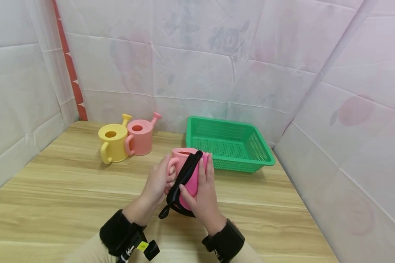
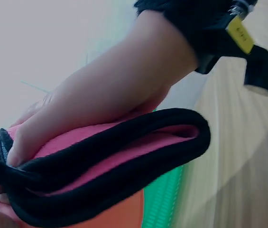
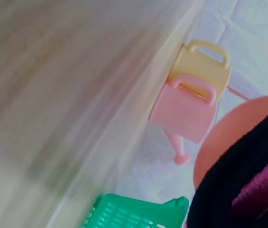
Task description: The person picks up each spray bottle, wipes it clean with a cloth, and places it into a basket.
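Note:
In the head view, my left hand point(image 1: 158, 180) has its fingers curled round the handle of a pink watering can point(image 1: 181, 154). Against the can's right side lies a pink cloth piece point(image 1: 192, 185) with black edging and a small black strap loop. My right hand point(image 1: 204, 193) holds this cloth, its fingers long and nearly straight, the thumb across the near side. The left wrist view shows the cloth point(image 2: 138, 151) folded, its black edge forming a narrow loop, with my right hand point(image 2: 67, 114) over it. The cloth partly hides the can point(image 3: 228, 137) in the right wrist view.
A yellow watering can point(image 1: 116, 148) and another pink watering can point(image 1: 143, 140) stand side by side at the back left. At the back right is a green perforated basket point(image 1: 230, 160). Printed white sheeting point(image 1: 200, 73) surrounds the wooden table point(image 1: 85, 197).

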Action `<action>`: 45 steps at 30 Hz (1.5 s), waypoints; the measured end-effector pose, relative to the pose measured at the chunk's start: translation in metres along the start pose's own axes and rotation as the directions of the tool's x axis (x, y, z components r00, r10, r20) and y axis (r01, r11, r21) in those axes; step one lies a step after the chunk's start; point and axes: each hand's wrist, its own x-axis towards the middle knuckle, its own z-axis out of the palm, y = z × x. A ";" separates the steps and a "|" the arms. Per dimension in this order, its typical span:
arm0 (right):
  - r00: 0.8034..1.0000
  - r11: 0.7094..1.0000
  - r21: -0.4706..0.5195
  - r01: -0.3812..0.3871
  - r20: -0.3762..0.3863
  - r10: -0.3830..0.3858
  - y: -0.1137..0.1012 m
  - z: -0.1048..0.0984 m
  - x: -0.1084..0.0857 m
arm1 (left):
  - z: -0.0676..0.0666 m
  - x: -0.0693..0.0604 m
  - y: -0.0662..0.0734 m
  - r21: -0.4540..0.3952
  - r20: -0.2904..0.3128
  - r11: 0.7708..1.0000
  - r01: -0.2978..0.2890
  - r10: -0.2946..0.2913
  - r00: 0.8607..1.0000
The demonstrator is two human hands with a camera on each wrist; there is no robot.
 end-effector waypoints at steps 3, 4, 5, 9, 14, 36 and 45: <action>0.999 0.999 0.009 -0.032 0.001 0.032 0.000 -0.004 0.002 | 0.003 -0.004 -0.003 -0.010 0.007 1.000 -0.003 0.004 1.000; 0.999 0.999 0.015 -0.039 0.001 0.039 0.000 -0.005 0.003 | 0.003 -0.005 -0.004 -0.007 0.007 1.000 -0.001 0.001 1.000; 0.999 0.999 0.019 -0.041 -0.002 0.041 0.001 -0.007 0.004 | 0.004 -0.006 -0.005 -0.006 0.010 1.000 0.005 -0.005 1.000; 0.998 0.998 0.031 -0.056 -0.006 0.056 0.003 -0.013 0.012 | 0.007 -0.010 -0.008 -0.010 0.027 0.999 0.035 -0.035 0.999; 0.990 0.989 0.056 -0.140 -0.007 0.140 0.003 -0.023 0.027 | 0.012 -0.011 -0.014 -0.044 0.063 0.999 0.017 -0.014 0.998; 0.998 0.998 0.020 -0.052 0.026 0.051 0.001 0.000 0.004 | 0.001 0.001 0.000 -0.060 -0.002 0.998 0.035 -0.035 0.999; 0.996 0.997 -0.033 0.068 0.059 -0.066 -0.002 0.010 -0.008 | -0.009 0.009 0.018 -0.112 0.035 0.990 -0.082 0.086 0.996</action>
